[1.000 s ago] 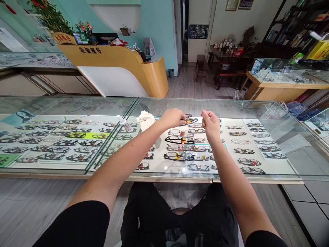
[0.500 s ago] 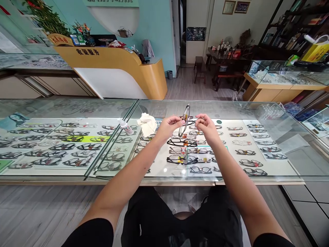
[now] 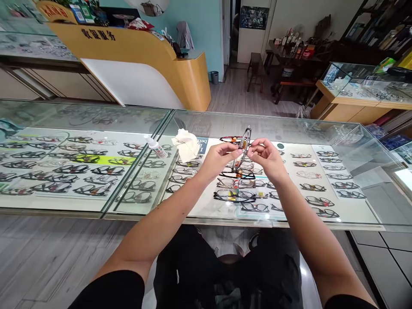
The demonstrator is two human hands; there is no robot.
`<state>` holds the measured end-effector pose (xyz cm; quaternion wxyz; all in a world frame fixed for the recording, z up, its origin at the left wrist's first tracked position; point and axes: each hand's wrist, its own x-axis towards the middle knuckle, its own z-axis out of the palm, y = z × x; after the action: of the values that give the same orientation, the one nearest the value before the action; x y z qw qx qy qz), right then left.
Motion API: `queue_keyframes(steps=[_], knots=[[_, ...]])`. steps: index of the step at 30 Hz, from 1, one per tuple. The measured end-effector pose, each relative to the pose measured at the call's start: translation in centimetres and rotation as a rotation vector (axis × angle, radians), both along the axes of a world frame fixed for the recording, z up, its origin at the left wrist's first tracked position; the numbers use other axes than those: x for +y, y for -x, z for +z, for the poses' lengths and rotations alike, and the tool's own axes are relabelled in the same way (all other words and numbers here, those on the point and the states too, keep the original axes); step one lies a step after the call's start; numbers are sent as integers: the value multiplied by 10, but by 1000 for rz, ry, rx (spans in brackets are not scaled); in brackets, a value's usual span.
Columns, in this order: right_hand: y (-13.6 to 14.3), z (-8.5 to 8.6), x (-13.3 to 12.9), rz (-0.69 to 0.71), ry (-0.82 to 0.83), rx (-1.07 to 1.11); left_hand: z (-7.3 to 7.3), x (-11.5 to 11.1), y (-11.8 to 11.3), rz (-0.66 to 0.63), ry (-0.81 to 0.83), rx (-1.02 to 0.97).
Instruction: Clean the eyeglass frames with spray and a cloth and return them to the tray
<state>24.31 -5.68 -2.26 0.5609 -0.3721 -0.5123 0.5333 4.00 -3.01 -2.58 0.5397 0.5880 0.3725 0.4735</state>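
Observation:
A pair of eyeglasses [image 3: 247, 136] is held up on edge above the glass counter, its frame thin and dark. My left hand [image 3: 222, 159] pinches it between thumb and fingers from the left. On the other side, the fingertips of my right hand [image 3: 268, 158] are closed on the right edge of the same glasses. Below the hands, dark-framed glasses [image 3: 234, 196] and other pairs lie in a column, some with small coloured tags. A cream cloth [image 3: 186, 146] lies crumpled left of my left hand, beside a small white spray bottle [image 3: 156, 146].
The glass showcase [image 3: 199, 221] displays rows of eyeglasses and adjoins another showcase on the left. Beyond stand a yellow and white cashier desk [image 3: 193, 81], a wooden stool [image 3: 255, 66] and another display case [image 3: 347, 105]. My lap is under the counter's front edge.
My right hand has moved in and taken hold of the glasses, which it was apart from before. Both hands and the glasses are slightly farther right in view; the camera has tilted down.

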Motion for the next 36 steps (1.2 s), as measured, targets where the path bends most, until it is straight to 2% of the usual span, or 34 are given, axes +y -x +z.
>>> queue_keyframes(steps=[11,28,32,36], knots=[[-1,2,-2,-4,-6,-30,3,-2,-2,-12,11,14],[-4,2,-3,69,-32,-50,7,1,3,-86,-6,29],[-11,4,-2,13,-19,-54,13,8,13,-82,-1,30],[-17,4,3,-140,-42,-71,15,15,23,-76,-16,78]])
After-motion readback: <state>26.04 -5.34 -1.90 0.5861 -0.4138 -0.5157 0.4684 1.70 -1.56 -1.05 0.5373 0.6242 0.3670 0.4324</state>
